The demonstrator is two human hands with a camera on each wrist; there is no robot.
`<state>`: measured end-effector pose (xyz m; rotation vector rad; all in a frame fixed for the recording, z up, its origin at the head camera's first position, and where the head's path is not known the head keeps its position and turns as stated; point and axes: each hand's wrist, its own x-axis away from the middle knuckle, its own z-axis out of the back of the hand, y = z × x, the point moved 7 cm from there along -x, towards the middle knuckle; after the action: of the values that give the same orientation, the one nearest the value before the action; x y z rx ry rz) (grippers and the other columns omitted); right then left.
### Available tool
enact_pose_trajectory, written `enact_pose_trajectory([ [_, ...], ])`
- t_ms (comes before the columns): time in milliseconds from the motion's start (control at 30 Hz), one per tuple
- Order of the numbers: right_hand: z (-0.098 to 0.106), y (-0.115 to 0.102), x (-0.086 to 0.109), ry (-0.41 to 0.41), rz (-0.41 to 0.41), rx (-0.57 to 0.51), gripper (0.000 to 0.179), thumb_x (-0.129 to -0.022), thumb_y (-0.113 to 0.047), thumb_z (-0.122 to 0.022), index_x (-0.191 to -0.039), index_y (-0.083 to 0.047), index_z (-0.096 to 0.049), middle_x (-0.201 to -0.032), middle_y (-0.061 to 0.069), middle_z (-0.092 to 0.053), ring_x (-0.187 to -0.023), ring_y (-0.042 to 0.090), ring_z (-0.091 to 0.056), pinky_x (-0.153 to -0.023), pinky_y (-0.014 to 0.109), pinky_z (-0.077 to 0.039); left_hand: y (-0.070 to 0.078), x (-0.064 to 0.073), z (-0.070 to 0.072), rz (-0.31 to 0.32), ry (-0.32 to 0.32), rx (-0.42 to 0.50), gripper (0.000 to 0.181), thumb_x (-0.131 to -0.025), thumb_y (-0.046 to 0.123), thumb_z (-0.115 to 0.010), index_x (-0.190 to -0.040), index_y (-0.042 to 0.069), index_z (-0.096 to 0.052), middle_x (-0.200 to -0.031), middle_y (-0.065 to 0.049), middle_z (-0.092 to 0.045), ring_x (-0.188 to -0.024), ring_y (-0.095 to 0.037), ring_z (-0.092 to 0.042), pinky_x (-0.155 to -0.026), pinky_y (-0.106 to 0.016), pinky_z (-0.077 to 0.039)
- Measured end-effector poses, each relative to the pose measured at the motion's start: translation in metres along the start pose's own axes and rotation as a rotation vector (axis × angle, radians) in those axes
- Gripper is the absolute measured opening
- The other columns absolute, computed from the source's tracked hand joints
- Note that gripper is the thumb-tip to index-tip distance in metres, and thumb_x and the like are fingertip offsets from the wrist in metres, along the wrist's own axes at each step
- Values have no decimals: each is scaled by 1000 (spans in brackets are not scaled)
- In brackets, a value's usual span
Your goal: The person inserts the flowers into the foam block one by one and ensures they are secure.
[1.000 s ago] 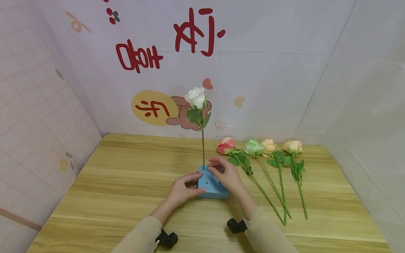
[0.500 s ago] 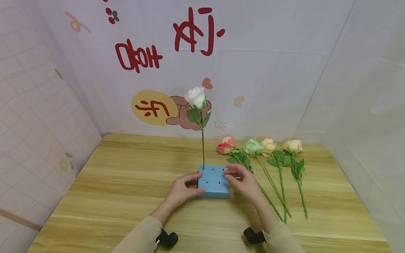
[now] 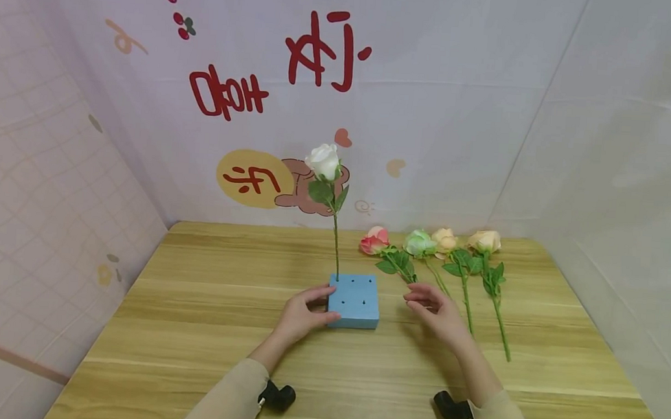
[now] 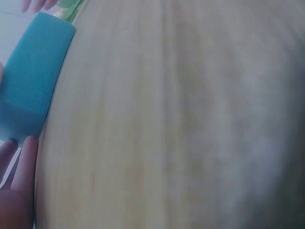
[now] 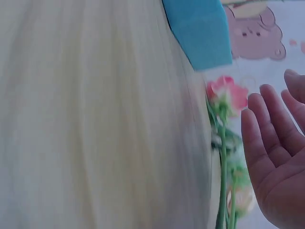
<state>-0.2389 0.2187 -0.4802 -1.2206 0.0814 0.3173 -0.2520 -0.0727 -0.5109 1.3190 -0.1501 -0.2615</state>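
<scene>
A light blue block (image 3: 354, 309) with several small holes in its top lies on the table. My left hand (image 3: 297, 315) holds its left side between thumb and fingers; in the left wrist view, fingertips (image 4: 28, 157) touch the end of the block. One white rose (image 3: 324, 162) stands upright, its stem in the far left hole. Right of the block, my right hand (image 3: 438, 315) hovers over the stem of a pink rose (image 3: 375, 241). In the right wrist view its fingers (image 5: 274, 124) are loosely bent with nothing between them.
Beside the pink rose lie a green rose (image 3: 419, 243), a peach rose (image 3: 443, 241) and a cream rose (image 3: 484, 242), stems pointing toward the front of the wooden table (image 3: 219, 279). A printed cloth wall (image 3: 447, 113) rises behind the table's far edge.
My right hand has moved away from the block's far edge, rightward to the pink rose's stem, uncovering the holes. The left hand, the block and the white rose have stayed put.
</scene>
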Motion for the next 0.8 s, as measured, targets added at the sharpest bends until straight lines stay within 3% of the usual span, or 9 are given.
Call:
enact_pose_trajectory([
  [267, 39, 7, 21, 77, 20, 14, 33, -96, -1, -63, -127, 8, -56, -109, 24, -68, -97, 7, -64, -81, 16, -49, -2, 0, -1, 13, 4, -2, 58, -80, 19, -85, -134, 14, -64, -144, -11, -51, -117, -29, -60, -88, -30, -55],
  [433, 62, 13, 35, 116, -28, 30, 36, -98, -2, -61, -130, 11, -53, -111, 24, -67, -96, 2, -63, -79, 17, -52, -3, -1, 1, 12, 9, -3, 58, -80, 19, -85, -134, 15, -64, -144, -11, -52, -117, -29, -60, -88, -32, -55],
  [633, 86, 20, 49, 144, -31, 37, 35, -98, -2, -60, -130, 10, -52, -110, 9, -70, -95, 1, -64, -78, 17, -52, 4, 0, 0, 13, 8, -10, 58, -82, 14, -84, -135, 9, -63, -145, -15, -50, -118, -33, -59, -88, -36, -55],
  [800, 102, 22, 57, 161, -27, 56, 33, -99, -1, -59, -130, 6, -54, -108, -3, -71, -95, 0, -63, -78, 13, -51, -2, -1, 0, 19, 9, -12, 59, -80, 20, -85, -135, 15, -64, -145, -10, -51, -118, -29, -59, -88, -35, -55],
])
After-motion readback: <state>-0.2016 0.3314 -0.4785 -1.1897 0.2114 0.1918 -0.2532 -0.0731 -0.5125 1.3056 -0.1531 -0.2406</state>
